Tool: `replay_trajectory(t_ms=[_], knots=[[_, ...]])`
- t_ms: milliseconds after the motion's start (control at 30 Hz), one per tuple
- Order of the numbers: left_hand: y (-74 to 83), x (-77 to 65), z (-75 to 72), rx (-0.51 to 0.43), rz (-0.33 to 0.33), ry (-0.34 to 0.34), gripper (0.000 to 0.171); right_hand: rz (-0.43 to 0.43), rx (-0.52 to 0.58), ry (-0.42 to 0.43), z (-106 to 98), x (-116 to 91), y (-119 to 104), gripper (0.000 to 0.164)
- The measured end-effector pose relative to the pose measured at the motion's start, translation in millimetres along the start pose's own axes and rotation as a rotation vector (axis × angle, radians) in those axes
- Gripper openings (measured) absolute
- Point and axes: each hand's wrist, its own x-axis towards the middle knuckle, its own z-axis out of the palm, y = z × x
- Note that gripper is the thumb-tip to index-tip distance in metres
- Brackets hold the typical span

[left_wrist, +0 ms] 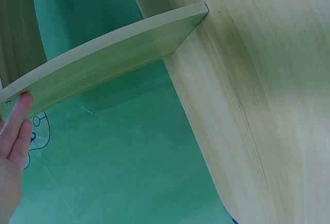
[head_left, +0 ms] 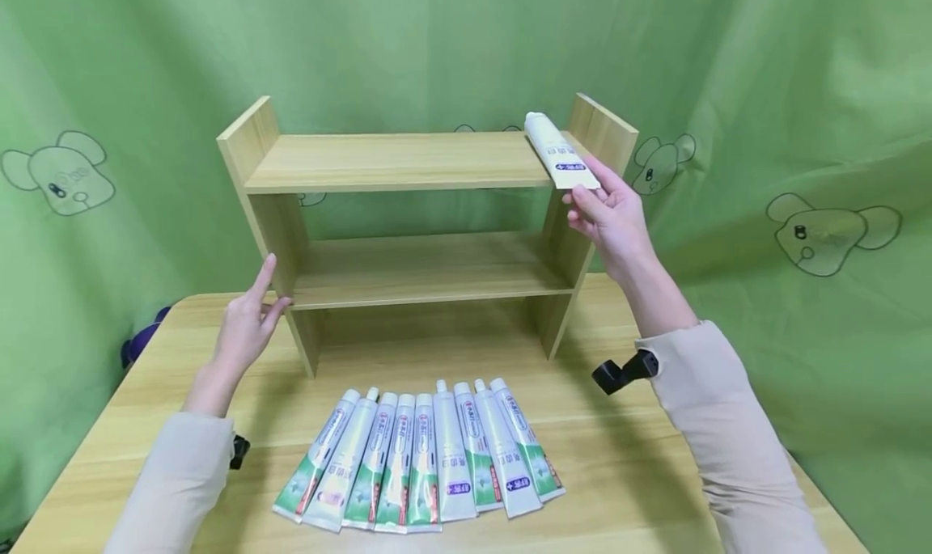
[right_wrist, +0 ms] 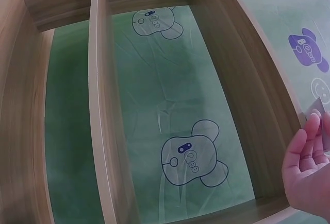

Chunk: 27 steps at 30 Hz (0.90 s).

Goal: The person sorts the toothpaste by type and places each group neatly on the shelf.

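With thumb and fingers, my right hand (head_left: 612, 210) pinches the flat end of a white toothpaste tube (head_left: 557, 150). The tube lies at the right end of the top board of a wooden shelf (head_left: 408, 159), its cap pointing to the back. In the right wrist view only a bit of the tube's end (right_wrist: 319, 108) shows by the fingers (right_wrist: 309, 141). My left hand (head_left: 243, 327) touches the shelf's left side panel, index finger extended; in the left wrist view its fingertips (left_wrist: 23, 103) meet the panel. Several toothpaste tubes (head_left: 422, 457) lie fanned side by side before the shelf.
The shelf has a middle board (head_left: 429, 267) and upright side panels, and stands on a wooden table (head_left: 619, 473). A green curtain (head_left: 408, 44) with printed mouse heads hangs behind and beside it. Something purple (head_left: 141, 340) shows past the table's left edge.
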Motion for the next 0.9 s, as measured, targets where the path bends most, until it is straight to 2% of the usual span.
replay_trajectory(t_ms=[433,900], knots=[[1.3,0.4,-0.3,0.001,-0.001,-0.014,0.078,0.007,0.007,0.017,-0.4,0.7,2.5,0.063],[2.7,-0.4,-1.2,-0.002,-0.003,-0.012,0.078,-0.021,0.101,0.042,-10.1,-10.6,4.1,0.061]])
